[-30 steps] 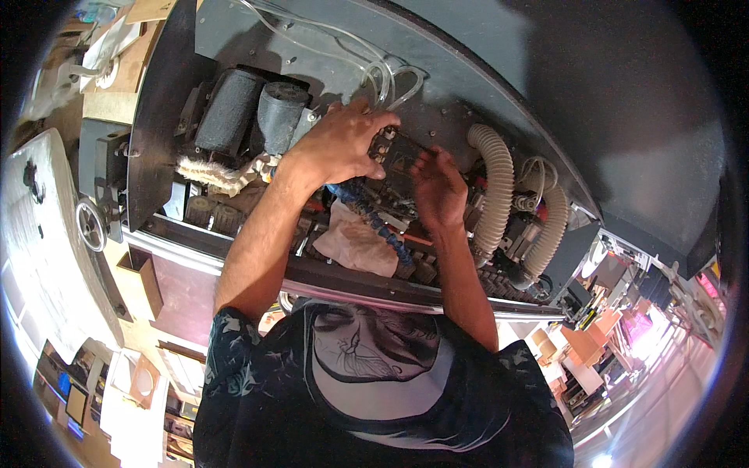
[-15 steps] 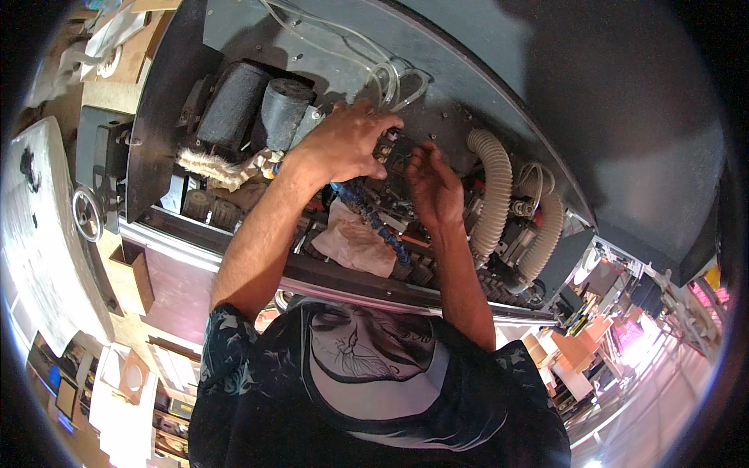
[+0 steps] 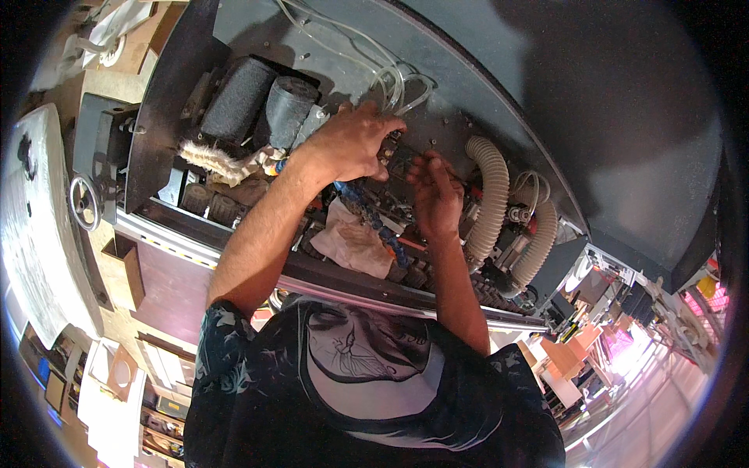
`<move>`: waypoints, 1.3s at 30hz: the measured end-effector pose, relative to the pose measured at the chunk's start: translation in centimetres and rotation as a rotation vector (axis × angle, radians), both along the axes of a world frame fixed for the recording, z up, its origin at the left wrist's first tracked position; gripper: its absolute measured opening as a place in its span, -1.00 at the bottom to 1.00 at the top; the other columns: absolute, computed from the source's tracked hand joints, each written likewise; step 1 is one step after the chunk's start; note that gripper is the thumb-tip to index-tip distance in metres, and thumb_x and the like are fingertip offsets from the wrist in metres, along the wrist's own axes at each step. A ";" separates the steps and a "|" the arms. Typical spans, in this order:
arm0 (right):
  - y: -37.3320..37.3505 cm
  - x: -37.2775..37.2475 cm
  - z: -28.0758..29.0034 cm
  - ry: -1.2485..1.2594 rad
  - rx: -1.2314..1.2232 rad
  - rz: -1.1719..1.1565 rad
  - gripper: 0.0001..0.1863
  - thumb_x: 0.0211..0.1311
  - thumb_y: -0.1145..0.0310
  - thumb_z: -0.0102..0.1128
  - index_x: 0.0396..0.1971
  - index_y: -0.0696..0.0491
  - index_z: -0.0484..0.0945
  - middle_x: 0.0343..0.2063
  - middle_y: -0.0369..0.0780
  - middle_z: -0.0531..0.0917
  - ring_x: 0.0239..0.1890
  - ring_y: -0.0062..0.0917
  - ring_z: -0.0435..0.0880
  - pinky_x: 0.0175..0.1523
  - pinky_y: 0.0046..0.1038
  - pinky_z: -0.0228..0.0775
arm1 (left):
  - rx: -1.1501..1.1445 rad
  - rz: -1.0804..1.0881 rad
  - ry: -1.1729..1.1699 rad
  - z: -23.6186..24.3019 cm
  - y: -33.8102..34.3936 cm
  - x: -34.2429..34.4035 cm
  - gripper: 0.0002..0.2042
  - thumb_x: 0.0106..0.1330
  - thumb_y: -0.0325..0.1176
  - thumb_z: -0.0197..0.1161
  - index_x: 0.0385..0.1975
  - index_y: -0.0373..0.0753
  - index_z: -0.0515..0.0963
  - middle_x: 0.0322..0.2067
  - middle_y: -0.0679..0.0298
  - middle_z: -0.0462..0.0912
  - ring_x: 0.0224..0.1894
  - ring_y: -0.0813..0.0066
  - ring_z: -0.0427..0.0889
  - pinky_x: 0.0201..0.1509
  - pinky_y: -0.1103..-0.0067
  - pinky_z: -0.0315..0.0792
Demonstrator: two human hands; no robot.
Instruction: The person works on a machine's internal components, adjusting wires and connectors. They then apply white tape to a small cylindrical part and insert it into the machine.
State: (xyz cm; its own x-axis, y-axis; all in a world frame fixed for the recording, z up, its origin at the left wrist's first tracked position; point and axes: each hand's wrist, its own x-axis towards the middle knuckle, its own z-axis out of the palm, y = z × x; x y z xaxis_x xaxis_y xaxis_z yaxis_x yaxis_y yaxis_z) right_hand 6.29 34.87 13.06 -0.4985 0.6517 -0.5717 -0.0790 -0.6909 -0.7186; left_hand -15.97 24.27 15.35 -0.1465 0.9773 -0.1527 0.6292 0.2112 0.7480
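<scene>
My left hand (image 3: pixel 347 147) reaches over a dark metal machine part (image 3: pixel 396 148) inside the open machine, its thumb and forefinger on either side. The other left fingers curl out of sight behind. Close by on the right, my right hand (image 3: pixel 438 196) is raised with its fingers curled toward that part. Whatever lies in its fingertips is too small or hidden to tell. Below the hands runs a blue segmented hose (image 3: pixel 373 214), across a crumpled pale cloth (image 3: pixel 351 240). Clear thin tubes (image 3: pixel 396 86) loop just above my left hand.
Ribbed beige hoses (image 3: pixel 491 199) curve at the right inside the machine. Black cylinders (image 3: pixel 238 97) and a fuzzy pale roll (image 3: pixel 214 162) sit to the left. The machine's front rail (image 3: pixel 367 295) crosses beneath my forearms. A handwheel (image 3: pixel 84 201) stands at far left.
My right hand's fingers have shifted and curl slightly differently near the part. My left hand keeps its place on it. The whole view has turned a little.
</scene>
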 end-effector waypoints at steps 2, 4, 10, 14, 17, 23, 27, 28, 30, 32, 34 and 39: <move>-0.4 -0.4 0.3 -0.057 0.098 0.009 -0.71 0.51 0.28 0.27 0.03 0.17 0.66 -0.17 -0.14 0.77 -0.18 -0.45 0.75 -0.01 -0.35 0.63 | -0.051 -0.012 -0.041 1.1 0.2 -0.3 -0.24 0.00 -0.17 0.66 0.28 -0.15 0.52 0.08 -0.11 0.65 0.28 -0.03 0.55 0.41 0.09 0.36; -0.6 -0.9 0.7 -0.102 0.171 0.004 -0.71 0.51 0.29 0.27 0.02 0.19 0.66 -0.19 -0.12 0.78 -0.22 -0.43 0.77 -0.04 -0.32 0.65 | -0.023 0.000 -0.012 0.7 0.1 -0.1 -0.25 0.00 -0.18 0.65 0.27 -0.16 0.53 0.06 -0.09 0.66 0.27 -0.01 0.55 0.41 0.10 0.36; -0.5 -3.5 3.5 -0.399 1.027 0.340 -0.77 0.45 0.37 0.36 -0.08 0.23 0.75 -0.21 -0.13 0.81 -0.20 -0.47 0.79 -0.03 -0.44 0.60 | -0.024 -0.014 -0.040 0.0 0.5 -0.1 -0.28 0.00 -0.20 0.65 0.25 -0.17 0.56 0.04 -0.08 0.68 0.27 0.01 0.55 0.37 0.09 0.37; -0.4 -6.5 7.1 -0.408 1.309 0.421 -0.92 0.34 0.48 0.41 -0.25 0.16 0.79 -0.30 -0.15 0.82 -0.26 -0.45 0.80 -0.06 -0.42 0.60 | 0.071 0.005 0.019 -1.1 0.0 0.3 -0.27 -0.01 -0.18 0.65 0.26 -0.13 0.57 0.01 -0.08 0.68 0.24 0.00 0.56 0.33 0.09 0.40; 0.2 -4.2 6.2 -0.482 1.211 0.317 -0.85 0.38 0.41 0.38 -0.20 0.19 0.76 -0.32 -0.16 0.82 -0.26 -0.44 0.80 -0.09 -0.41 0.61 | 0.020 -0.001 0.027 0.0 0.0 0.0 -0.25 -0.01 -0.16 0.66 0.28 -0.11 0.56 -0.01 -0.08 0.69 0.24 0.01 0.56 0.32 0.09 0.42; 0.5 -0.7 1.8 -0.184 0.196 -0.011 -0.70 0.50 0.24 0.25 -0.03 0.19 0.64 -0.23 -0.18 0.74 -0.19 -0.46 0.70 -0.01 -0.38 0.55 | -0.041 -0.024 -0.015 0.4 0.3 -0.3 -0.21 0.00 -0.12 0.66 0.31 -0.13 0.52 0.06 -0.10 0.66 0.26 0.00 0.56 0.33 0.07 0.41; 0.0 -0.2 -0.3 0.003 0.023 -0.075 -0.69 0.50 0.24 0.22 0.03 0.16 0.61 -0.18 -0.17 0.72 -0.08 -0.46 0.68 0.11 -0.35 0.52 | 0.016 -0.040 0.005 0.0 0.2 -0.2 -0.21 0.01 -0.13 0.65 0.31 -0.13 0.50 0.09 -0.13 0.62 0.24 -0.03 0.57 0.34 0.09 0.41; -0.1 -0.4 -0.5 0.031 -0.005 -0.085 -0.69 0.50 0.24 0.22 0.02 0.16 0.61 -0.18 -0.17 0.72 -0.08 -0.46 0.68 0.12 -0.35 0.53 | 0.010 -0.025 0.018 0.1 0.1 -0.1 -0.21 0.02 -0.13 0.65 0.31 -0.14 0.50 0.10 -0.14 0.62 0.25 -0.03 0.56 0.34 0.09 0.41; -0.2 -0.7 -0.7 0.089 -0.056 -0.105 -0.69 0.50 0.24 0.22 0.02 0.16 0.62 -0.18 -0.17 0.72 -0.08 -0.45 0.68 0.12 -0.36 0.53 | -0.014 -0.015 0.023 0.3 0.1 0.0 -0.22 0.03 -0.14 0.65 0.31 -0.14 0.49 0.11 -0.14 0.61 0.25 -0.02 0.56 0.34 0.08 0.40; -0.1 -0.5 -1.0 0.102 -0.092 -0.112 -0.69 0.50 0.25 0.23 0.02 0.16 0.62 -0.17 -0.16 0.73 -0.09 -0.45 0.69 0.12 -0.37 0.54 | -0.049 -0.024 0.005 0.5 0.2 -0.2 -0.22 0.03 -0.14 0.64 0.31 -0.15 0.48 0.11 -0.15 0.60 0.27 -0.02 0.54 0.33 0.07 0.40; -0.1 -0.6 -0.7 0.079 -0.075 -0.106 -0.69 0.50 0.25 0.24 0.03 0.17 0.63 -0.17 -0.15 0.74 -0.12 -0.43 0.71 0.09 -0.36 0.56 | -0.023 -0.017 0.015 0.5 0.1 -0.1 -0.22 0.03 -0.14 0.64 0.32 -0.14 0.48 0.10 -0.12 0.61 0.26 -0.02 0.55 0.33 0.09 0.41; -1.4 -2.6 2.5 -0.275 0.393 0.044 -0.71 0.51 0.27 0.26 -0.04 0.22 0.71 -0.23 -0.12 0.80 -0.24 -0.41 0.79 -0.03 -0.31 0.65 | -0.045 -0.019 -0.018 0.8 0.3 -0.2 -0.22 0.01 -0.16 0.65 0.30 -0.15 0.50 0.06 -0.09 0.63 0.25 -0.04 0.54 0.33 0.12 0.41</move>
